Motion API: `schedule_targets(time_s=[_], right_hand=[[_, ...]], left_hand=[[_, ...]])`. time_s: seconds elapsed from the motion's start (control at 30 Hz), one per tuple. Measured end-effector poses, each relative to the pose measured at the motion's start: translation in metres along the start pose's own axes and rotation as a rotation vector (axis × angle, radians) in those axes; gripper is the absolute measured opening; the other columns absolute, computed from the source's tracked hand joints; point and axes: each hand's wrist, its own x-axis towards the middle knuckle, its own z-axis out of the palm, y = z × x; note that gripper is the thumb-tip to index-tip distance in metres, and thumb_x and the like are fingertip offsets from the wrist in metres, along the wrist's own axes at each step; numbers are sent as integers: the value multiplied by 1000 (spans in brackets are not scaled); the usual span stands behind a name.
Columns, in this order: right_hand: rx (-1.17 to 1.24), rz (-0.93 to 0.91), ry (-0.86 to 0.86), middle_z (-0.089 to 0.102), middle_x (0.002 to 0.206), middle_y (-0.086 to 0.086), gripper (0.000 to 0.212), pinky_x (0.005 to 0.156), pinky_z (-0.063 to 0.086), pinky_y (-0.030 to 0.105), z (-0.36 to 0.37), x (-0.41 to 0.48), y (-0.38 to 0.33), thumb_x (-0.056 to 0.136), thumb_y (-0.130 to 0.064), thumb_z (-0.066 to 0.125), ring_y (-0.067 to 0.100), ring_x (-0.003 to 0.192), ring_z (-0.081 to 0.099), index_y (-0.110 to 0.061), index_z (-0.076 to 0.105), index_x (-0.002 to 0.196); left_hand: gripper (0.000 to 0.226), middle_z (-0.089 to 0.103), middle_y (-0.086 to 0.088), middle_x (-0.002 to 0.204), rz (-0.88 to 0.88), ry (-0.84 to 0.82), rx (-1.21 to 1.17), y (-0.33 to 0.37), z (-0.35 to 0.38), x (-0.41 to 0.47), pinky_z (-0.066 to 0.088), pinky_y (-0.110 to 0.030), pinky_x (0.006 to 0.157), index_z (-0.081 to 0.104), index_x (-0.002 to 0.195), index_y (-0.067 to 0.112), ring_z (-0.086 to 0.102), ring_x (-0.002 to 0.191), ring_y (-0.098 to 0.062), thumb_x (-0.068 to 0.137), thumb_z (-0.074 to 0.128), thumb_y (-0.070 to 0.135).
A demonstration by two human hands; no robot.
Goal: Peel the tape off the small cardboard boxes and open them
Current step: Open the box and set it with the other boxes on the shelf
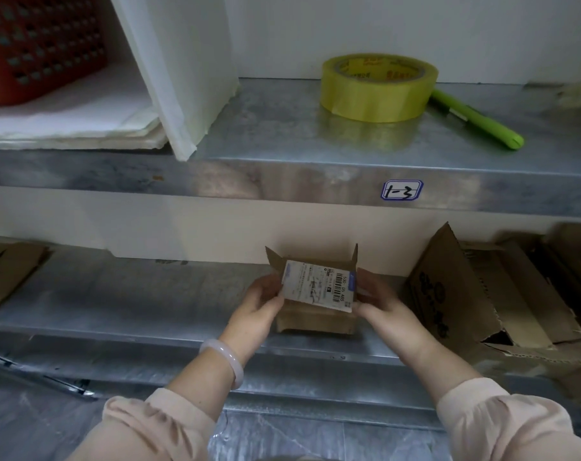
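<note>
left hand point(261, 306): fingers curled on left flap of small cardboard box point(315, 322) | right hand point(379, 302): fingers grip its right side | box: flaps up, shipping label point(319, 287) facing, on lower metal shelf point(132, 304) | right: torn cartons point(465, 294) | upper shelf point(276, 134): yellow tape roll point(377, 89), green marker point(475, 123)

An upper metal shelf point(276, 128) and a lower metal shelf point(132, 301) back onto a white wall point(349, 28). Grey marbled floor point(33, 427) lies below.

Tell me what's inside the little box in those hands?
The little box has its back flaps up, but the flap with the white label tilts toward the camera and hides whatever is inside.
</note>
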Motion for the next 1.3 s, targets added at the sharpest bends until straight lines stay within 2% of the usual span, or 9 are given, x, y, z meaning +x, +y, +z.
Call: schedule_targets(time_s=[0.07,0.3,0.37,0.53,0.73,0.93,1.1,1.2,1.3], right_hand=[[-100,8,31,55,126,-10,43,89,46,17,2,2,6,91,-26,62,6,112,56,-38,48,130],[-403,22,102,56,124,-5,46,93,50,28,6,19,-5,92,-26,59,17,115,56,-28,45,136],[-558,-61,117,53,128,-3,46,97,47,28,6,25,-9,91,-21,58,19,120,52,-24,46,135],[-899,-278,51,35,150,-3,47,114,24,34,8,51,-19,95,-27,47,19,138,29,-26,38,142],[-1031,-38,-125,23,157,1,59,116,16,39,-5,78,-12,96,-48,41,21,144,17,-32,21,149],[-1148,-42,-117,24,156,0,65,112,17,40,-8,74,-5,93,-61,35,19,144,19,-32,20,149],[-1198,-95,-98,45,137,-2,53,107,18,40,-5,63,-13,91,-59,37,19,132,33,-33,37,138],[-1203,-102,-50,56,119,-5,48,97,26,37,1,50,-20,87,-63,41,20,118,43,-33,50,122],[-1140,-45,-59,59,119,-9,54,83,31,31,4,42,-26,78,-72,50,17,111,52,-35,55,116]], left_hand=[[37,57,6,124,62,0,157,-4,6,0,41,-19,97,49,127,31,53,118,-10,94,57,18],[44,39,6,120,126,111,472,6,15,18,37,-19,87,47,133,27,48,101,-9,91,60,25],[45,44,3,122,139,129,497,10,16,25,36,-21,92,48,133,24,49,111,-16,90,60,23],[52,38,4,147,472,87,956,20,16,57,19,-29,115,45,139,26,28,138,-21,88,56,34],[63,33,7,151,255,-176,1075,15,6,95,24,-39,115,28,147,32,29,139,-19,91,52,49],[66,39,10,146,370,-82,1198,9,1,89,24,-35,108,31,144,35,35,134,-15,87,48,61],[70,30,7,151,354,-19,1086,-2,0,80,22,-35,114,31,145,32,26,139,-19,84,54,59],[76,32,1,149,188,88,778,-19,4,64,27,-34,112,31,145,28,30,137,-23,81,60,55],[86,40,-5,145,-37,68,450,-34,7,44,35,-35,109,29,148,23,41,131,-24,78,67,55]])
